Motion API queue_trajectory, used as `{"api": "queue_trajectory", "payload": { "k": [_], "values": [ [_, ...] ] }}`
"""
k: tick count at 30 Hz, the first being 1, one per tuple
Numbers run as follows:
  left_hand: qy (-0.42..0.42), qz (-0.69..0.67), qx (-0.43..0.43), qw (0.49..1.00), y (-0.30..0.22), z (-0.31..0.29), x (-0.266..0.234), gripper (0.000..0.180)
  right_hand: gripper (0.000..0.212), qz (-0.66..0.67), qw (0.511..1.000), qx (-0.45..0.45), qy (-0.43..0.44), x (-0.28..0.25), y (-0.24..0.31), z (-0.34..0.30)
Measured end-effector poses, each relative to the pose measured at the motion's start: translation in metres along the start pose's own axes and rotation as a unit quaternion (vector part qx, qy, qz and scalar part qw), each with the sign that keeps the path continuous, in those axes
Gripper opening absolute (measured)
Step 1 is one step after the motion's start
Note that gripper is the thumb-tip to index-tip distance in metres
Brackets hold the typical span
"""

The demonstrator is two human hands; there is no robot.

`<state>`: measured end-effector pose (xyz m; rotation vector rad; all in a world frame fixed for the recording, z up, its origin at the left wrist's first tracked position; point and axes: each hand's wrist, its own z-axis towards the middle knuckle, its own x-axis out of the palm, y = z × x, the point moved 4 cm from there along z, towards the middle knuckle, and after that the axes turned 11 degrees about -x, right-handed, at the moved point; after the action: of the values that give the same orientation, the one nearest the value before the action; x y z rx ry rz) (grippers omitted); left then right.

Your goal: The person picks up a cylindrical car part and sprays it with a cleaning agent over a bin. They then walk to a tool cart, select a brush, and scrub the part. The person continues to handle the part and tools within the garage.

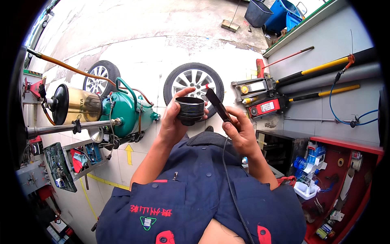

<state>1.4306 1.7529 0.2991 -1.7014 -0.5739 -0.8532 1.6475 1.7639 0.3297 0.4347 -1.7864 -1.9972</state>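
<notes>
In front of my chest, my left hand [168, 126] is wrapped round a black ribbed round part [190, 110], cup-like with an open top and a narrower bottom. Its kind I cannot tell for sure. The index finger stretches along its far rim. To its right, my right hand [243, 132] grips a flat black oblong piece [217, 105] between thumb and fingers, its far end tilted up and left toward the ribbed part. The two pieces are apart. A thin dark cord [228, 175] hangs below my right hand and runs down over my dark blue workwear.
A car wheel [170, 83] lies on the floor beyond my hands, another wheel [97, 79] farther left. Left stand a green tank [124, 112] and an open tool case [57, 162]. Right are floor jacks [264, 105], a red cabinet [345, 142] and a broom [230, 25].
</notes>
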Motion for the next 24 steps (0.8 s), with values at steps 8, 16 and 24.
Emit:
{"api": "queue_trajectory", "payload": {
  "k": [8,16,24],
  "values": [
    [-0.1,0.019,-0.051,0.993,0.011,-0.004,-0.007,0.051,0.038,-0.176,0.982,-0.038,0.047,0.003,0.004,0.008],
    [-0.139,0.038,-0.06,0.988,0.015,-0.009,-0.008,0.052,0.026,-0.302,0.948,-0.083,0.053,0.014,0.017,0.025],
    [-0.156,0.042,-0.057,0.985,0.012,-0.007,-0.011,0.05,0.029,-0.3,0.948,-0.089,0.056,0.017,0.013,0.028]
  ]
}}
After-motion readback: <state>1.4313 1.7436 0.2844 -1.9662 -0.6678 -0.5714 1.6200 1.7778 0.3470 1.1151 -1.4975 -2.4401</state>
